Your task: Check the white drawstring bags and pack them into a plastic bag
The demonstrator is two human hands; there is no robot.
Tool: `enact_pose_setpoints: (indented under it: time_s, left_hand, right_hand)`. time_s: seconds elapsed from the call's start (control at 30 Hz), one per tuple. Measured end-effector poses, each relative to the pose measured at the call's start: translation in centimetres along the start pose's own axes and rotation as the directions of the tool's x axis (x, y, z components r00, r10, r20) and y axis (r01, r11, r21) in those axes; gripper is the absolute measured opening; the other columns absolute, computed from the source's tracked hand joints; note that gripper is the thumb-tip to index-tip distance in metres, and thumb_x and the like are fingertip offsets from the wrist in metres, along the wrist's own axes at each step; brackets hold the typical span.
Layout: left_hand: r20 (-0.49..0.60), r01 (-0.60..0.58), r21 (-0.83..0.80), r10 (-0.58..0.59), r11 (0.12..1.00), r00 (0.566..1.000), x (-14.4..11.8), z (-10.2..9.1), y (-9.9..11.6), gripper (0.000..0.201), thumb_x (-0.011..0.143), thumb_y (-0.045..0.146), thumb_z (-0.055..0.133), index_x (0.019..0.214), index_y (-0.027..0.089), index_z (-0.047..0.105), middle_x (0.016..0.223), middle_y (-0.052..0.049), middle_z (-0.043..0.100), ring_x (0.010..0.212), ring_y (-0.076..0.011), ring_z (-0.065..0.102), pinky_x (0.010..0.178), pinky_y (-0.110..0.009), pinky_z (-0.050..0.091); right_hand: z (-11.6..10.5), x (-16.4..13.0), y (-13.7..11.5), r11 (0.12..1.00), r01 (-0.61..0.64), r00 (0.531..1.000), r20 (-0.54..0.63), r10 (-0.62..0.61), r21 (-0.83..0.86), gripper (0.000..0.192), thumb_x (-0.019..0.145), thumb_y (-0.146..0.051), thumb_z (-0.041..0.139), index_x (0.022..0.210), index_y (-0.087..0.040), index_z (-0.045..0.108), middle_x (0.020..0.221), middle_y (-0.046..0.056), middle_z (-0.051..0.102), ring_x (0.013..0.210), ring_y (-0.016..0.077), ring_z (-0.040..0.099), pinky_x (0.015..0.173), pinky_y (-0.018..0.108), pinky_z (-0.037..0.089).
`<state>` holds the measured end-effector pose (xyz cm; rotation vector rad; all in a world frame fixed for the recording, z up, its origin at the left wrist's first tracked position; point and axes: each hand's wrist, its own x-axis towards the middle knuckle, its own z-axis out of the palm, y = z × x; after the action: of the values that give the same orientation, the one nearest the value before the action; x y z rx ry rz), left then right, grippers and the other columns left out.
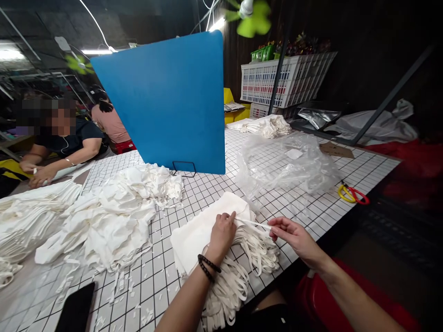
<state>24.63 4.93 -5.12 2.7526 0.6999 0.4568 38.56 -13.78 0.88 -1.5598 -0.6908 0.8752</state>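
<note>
Plainly, a narrow white strap [254, 223] stretches between the hands above the desk [162, 249], its long axis running left to right and dipping slightly toward the right hand [290, 234], whose fingers are pinched on it. The left hand [222, 230] rests on the white cloth stack [197, 233]; whether its fingers grip anything I cannot tell. The stack slants from lower left to upper right, strap loops [260, 253] spilling toward the near edge.

Both forearms [187, 295] reach forward — left grip [222, 233] palm-down, right grip [293, 236] turned inward, pinching.
</note>
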Motion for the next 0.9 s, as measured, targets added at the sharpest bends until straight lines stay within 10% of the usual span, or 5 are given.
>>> enact_pose_setpoints:
  time_s: [0.2, 0.4, 0.6, 0.77, 0.9]
  left_hand:
    - [0.035, 0.002, 0.016, -0.003, 1.000, 0.999, -0.3, -0.1, 0.6, 0.045, 0.085, 0.010, 0.043, 0.129, 0.017, 0.050, 0.102, -0.010, 0.058, 0.097, -0.0233, 0.048, 0.086, -0.034, 0.046]
    - [-0.029, 0.034, -0.144, -0.038, 0.989, 0.999, -2.1, -4.7, 0.2, 0.058, 0.085, 0.016, 0.046, 0.142, 0.018, 0.033, 0.117, -0.011, 0.057, 0.102, -0.0238, 0.051, 0.090, -0.036, 0.047]
    - [-0.353, 0.431, -0.262, -0.502, 0.863, 0.790, -9.5, -9.1, -7.9, 0.034, 0.086, 0.015, 0.043, 0.118, 0.019, 0.054, 0.111, -0.008, 0.060, 0.106, -0.0232, 0.052, 0.096, -0.041, 0.042]
    - [-0.390, 0.706, -0.382, -0.797, 0.596, 0.462, -17.8, -8.8, -15.6, 0.025, 0.082, 0.009, 0.041, 0.104, 0.015, 0.050, 0.104, -0.011, 0.058, 0.100, -0.0239, 0.057, 0.089, -0.041, 0.046]
    - [-0.517, 0.785, -0.296, -0.782, 0.544, 0.347, -19.8, -9.7, -20.1, 0.030, 0.083, 0.011, 0.044, 0.113, 0.012, 0.048, 0.109, -0.013, 0.055, 0.106, -0.0246, 0.054, 0.092, -0.039, 0.044]
  right_hand:
    - [-1.5, -2.6, 4.0, 0.973, -0.228, 0.973, 0.052, 0.226, 0.033, 0.040, 0.073, -0.044, 0.069, 0.099, -0.015, 0.061, 0.093, 0.009, 0.069, 0.089, 0.0207, 0.064, 0.082, 0.032, 0.049]
    - [0.9, 1.9, -1.3, 0.920, 0.049, 0.966, -0.214, -0.142, -0.389, 0.036, 0.074, -0.048, 0.064, 0.097, -0.020, 0.064, 0.110, 0.008, 0.065, 0.090, 0.0228, 0.063, 0.075, 0.030, 0.050]
    - [21.5, 12.4, -4.7, 0.720, 0.423, 0.852, 0.511, -0.111, -0.550, 0.017, 0.086, -0.028, 0.047, 0.089, -0.019, 0.061, 0.092, 0.004, 0.068, 0.087, 0.0174, 0.062, 0.077, 0.027, 0.046]
    - [39.4, 15.3, -1.0, 0.639, 0.428, 0.829, 0.559, 0.005, -0.639, 0.034, 0.077, -0.038, 0.064, 0.102, -0.015, 0.058, 0.109, 0.013, 0.064, 0.101, 0.0271, 0.059, 0.083, 0.035, 0.043]
    - [44.2, 15.9, 0.8, 0.649, 0.319, 0.886, 0.461, 0.054, -0.691, 0.039, 0.077, -0.028, 0.064, 0.111, -0.013, 0.054, 0.117, 0.020, 0.058, 0.108, 0.0333, 0.056, 0.085, 0.041, 0.042]
